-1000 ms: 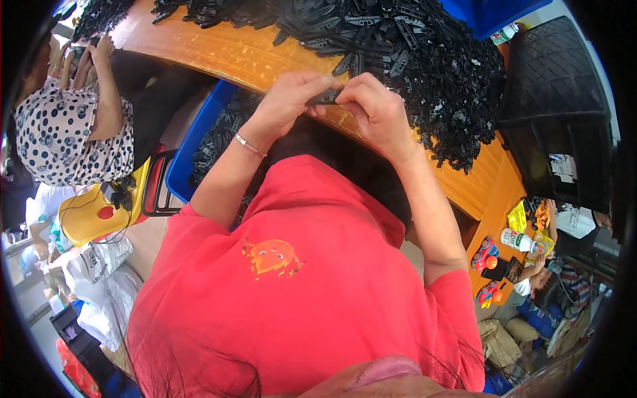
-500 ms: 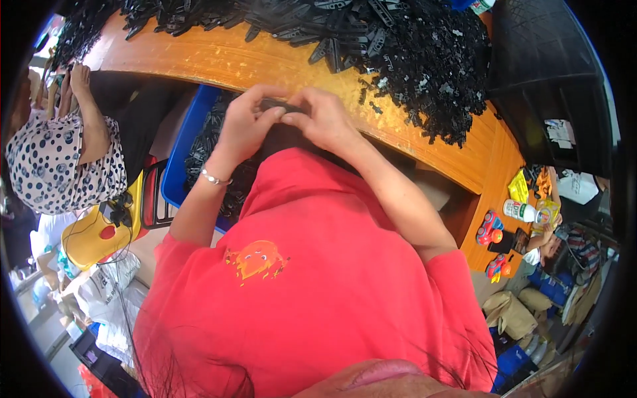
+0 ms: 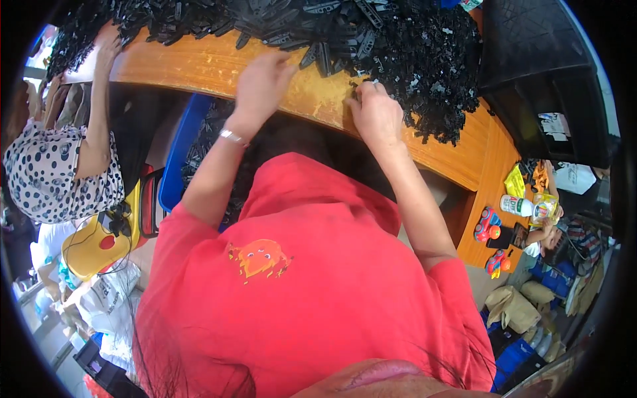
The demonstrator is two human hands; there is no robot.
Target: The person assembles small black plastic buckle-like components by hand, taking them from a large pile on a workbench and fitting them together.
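Bare hands at a parts-strewn bench: a person in a red short-sleeved shirt with an orange cartoon print point(image 3: 259, 259) sits or stands at a worn, orange-brown wooden table point(image 3: 199, 69), forearms spread over its near edge. The left hand point(image 3: 262, 86), blurred, hovers by that edge with fingers loosely extended and parted, nothing visible in its grasp, just short of a broad heap of long, tapered black plastic pieces point(image 3: 285, 33). The right hand point(image 3: 378, 113) is half curled, thumb and forefinger bent toward each other at the margin of a dense mound of small black plastic parts point(image 3: 424, 66); whether a part is pinched there cannot be told. The two kinds of piece lie largely in separate areas, the long ones ahead of the left hand and the small ones ahead of the right, an arrangement that apparently keeps each within easy reach. A deep blue plastic bin point(image 3: 174, 159) stands below the tabletop beside the left forearm, dark pieces inside, probably placed low to be handy while leaving the surface to the heaps. At far left, a co-worker in a white top with black spots point(image 3: 46, 172) has one hand point(image 3: 106, 43) at the table's far end.
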